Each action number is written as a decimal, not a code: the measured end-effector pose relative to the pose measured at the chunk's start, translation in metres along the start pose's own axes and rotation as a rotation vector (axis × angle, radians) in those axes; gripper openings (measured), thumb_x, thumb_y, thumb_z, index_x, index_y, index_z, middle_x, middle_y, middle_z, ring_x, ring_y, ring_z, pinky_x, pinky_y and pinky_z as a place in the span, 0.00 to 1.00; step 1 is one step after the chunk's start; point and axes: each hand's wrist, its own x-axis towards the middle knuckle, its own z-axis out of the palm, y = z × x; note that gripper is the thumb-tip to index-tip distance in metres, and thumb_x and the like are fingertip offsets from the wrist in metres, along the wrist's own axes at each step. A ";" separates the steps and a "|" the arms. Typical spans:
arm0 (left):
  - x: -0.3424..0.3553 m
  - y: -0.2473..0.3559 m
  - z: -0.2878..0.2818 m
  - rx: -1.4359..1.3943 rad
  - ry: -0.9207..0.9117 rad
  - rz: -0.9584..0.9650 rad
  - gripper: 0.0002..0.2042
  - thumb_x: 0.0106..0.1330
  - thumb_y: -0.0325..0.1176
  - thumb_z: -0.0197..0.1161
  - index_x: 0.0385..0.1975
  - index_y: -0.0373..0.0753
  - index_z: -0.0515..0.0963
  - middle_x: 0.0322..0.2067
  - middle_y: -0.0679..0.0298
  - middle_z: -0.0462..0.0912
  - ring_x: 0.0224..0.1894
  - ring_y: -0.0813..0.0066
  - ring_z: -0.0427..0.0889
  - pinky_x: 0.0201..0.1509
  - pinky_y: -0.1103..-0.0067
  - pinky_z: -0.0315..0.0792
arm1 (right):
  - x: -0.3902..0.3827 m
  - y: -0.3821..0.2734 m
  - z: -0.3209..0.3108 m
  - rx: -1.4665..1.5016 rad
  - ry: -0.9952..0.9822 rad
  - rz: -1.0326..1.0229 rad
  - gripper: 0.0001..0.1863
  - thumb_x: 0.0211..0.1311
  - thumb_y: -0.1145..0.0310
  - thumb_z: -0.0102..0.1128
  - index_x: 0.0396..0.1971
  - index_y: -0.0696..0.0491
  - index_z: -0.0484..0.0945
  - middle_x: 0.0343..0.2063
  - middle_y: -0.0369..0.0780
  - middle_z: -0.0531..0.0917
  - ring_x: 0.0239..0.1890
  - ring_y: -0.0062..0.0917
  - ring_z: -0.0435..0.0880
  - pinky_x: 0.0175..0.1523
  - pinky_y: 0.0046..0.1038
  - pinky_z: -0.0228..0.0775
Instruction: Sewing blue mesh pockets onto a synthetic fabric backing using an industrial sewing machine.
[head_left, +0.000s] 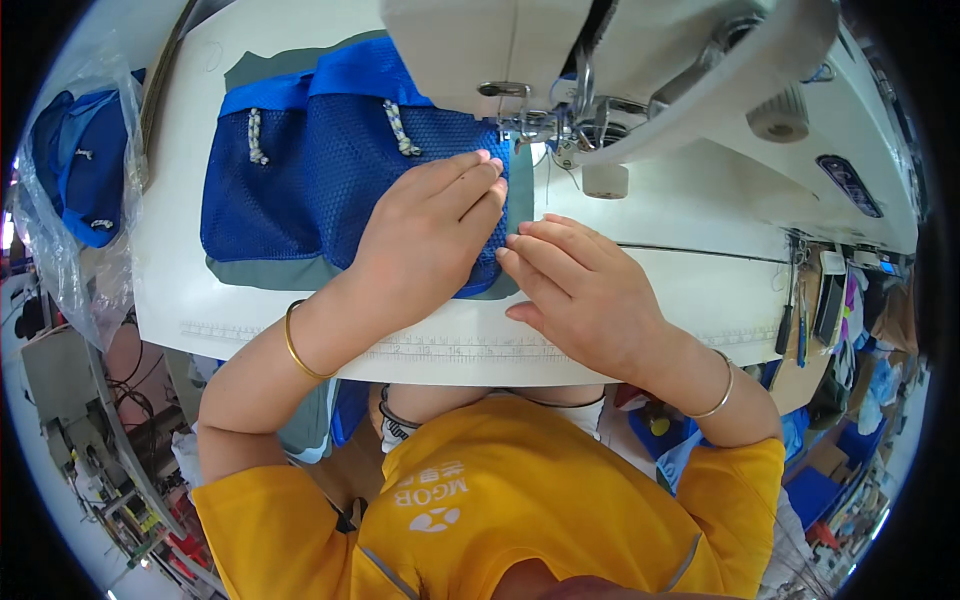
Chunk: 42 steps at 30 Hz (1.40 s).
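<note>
A blue mesh pocket panel (345,190) on grey-green fabric (275,272) lies on the sewing table, its right edge under the presser foot (515,130) of the sewing machine (640,70). My left hand (430,225) rests flat on the mesh, fingers stretched toward the foot, just short of it. At the panel's lower right edge is my right hand (580,280), fingers extended with the tips touching the fabric edge and the thumb apart. Two speckled cord loops (400,128) hang from the blue band (320,85) at the panel's top.
The white tabletop (690,300) carries a printed ruler scale (450,350) along its near edge. A clear plastic bag (110,270) with a blue item (85,165) hangs at the left. Screwdrivers (790,310) and other tools hang beyond the right end of the table.
</note>
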 end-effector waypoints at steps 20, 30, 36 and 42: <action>0.021 -0.010 -0.009 -0.004 -0.011 0.032 0.10 0.53 0.27 0.65 0.35 0.32 0.80 0.41 0.55 0.81 0.49 0.56 0.81 0.51 0.65 0.78 | 0.016 0.028 0.006 -0.012 0.103 0.079 0.26 0.46 0.63 0.76 0.46 0.57 0.82 0.39 0.35 0.78 0.46 0.30 0.78 0.52 0.32 0.76; 0.000 -0.007 -0.009 -0.072 -0.005 0.142 0.12 0.52 0.25 0.67 0.37 0.31 0.83 0.41 0.56 0.82 0.47 0.58 0.81 0.52 0.64 0.77 | 0.010 0.028 0.008 -0.024 0.169 0.079 0.24 0.49 0.63 0.75 0.47 0.57 0.82 0.44 0.36 0.80 0.55 0.30 0.79 0.56 0.30 0.77; 0.001 -0.006 -0.010 -0.048 0.006 0.183 0.12 0.51 0.26 0.68 0.37 0.31 0.83 0.40 0.57 0.83 0.45 0.60 0.82 0.49 0.66 0.78 | 0.002 0.027 0.011 -0.006 0.187 0.088 0.22 0.51 0.65 0.74 0.46 0.58 0.83 0.47 0.39 0.81 0.57 0.32 0.79 0.58 0.32 0.77; 0.003 -0.006 -0.006 -0.045 0.036 0.197 0.12 0.52 0.25 0.68 0.36 0.32 0.83 0.38 0.58 0.84 0.42 0.62 0.83 0.45 0.68 0.79 | 0.004 0.028 0.011 0.025 0.189 0.064 0.20 0.52 0.67 0.73 0.44 0.59 0.83 0.48 0.39 0.80 0.56 0.33 0.79 0.58 0.31 0.77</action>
